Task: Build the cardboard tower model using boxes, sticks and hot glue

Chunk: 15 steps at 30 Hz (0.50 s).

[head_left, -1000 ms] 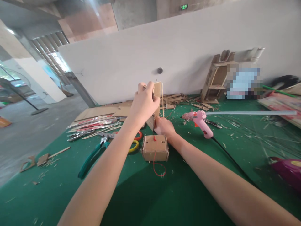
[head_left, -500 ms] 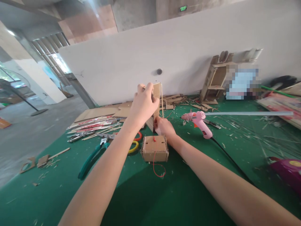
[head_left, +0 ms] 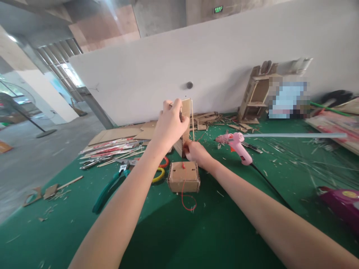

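Observation:
My left hand grips the upper part of an upright cardboard piece, thumb and fingers closed over its edge. Low on the same piece, my right hand has its fingers curled against the cardboard near the table. A thin wooden stick rises along the piece's right side. Much of the cardboard is hidden behind my hands. In front of them sits a small cardboard box with a red wire coming from its top.
To the right, a pink glue gun lies with a long glue stick in it. Teal-handled pliers and scissors lie at left. Cardboard scraps lie by the wall, near a cardboard structure. A purple tool is at far right.
Both hands keep almost the same hold on the upright cardboard piece. The whole view has shifted very slightly; nothing has been picked up or released.

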Tool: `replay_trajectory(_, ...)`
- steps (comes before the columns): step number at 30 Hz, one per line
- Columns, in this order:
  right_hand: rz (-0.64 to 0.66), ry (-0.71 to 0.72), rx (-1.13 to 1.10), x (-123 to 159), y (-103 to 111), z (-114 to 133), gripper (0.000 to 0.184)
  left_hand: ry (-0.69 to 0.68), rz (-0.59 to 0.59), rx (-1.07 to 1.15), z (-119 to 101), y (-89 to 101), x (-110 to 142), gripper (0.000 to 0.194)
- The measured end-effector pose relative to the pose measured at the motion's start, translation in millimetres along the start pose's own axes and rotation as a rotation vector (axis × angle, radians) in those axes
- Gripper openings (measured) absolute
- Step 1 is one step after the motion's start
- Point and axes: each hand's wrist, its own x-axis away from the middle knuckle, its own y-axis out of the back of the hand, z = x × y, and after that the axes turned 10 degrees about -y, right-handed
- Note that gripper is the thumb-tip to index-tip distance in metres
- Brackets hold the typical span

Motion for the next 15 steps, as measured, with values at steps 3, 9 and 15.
replay_trajectory(3,0.012,0.018,-0.044,-2.8,-1.6,-4.5,0.019,0.018,0.017,0.003,0.0,0.5,-0.1,0.027)
replay_trajectory(9,-0.001,-0.005,-0.104,-10.3,-6.0,-8.6,0.015,-0.037,-0.041,0.026,5.6,-3.1,0.0,0.031)
replay_trajectory(15,-0.052,0.004,-0.156,-4.6,-5.8,-10.1,0.014,-0.012,0.003,-0.006,4.8,-0.8,-2.4,0.024)
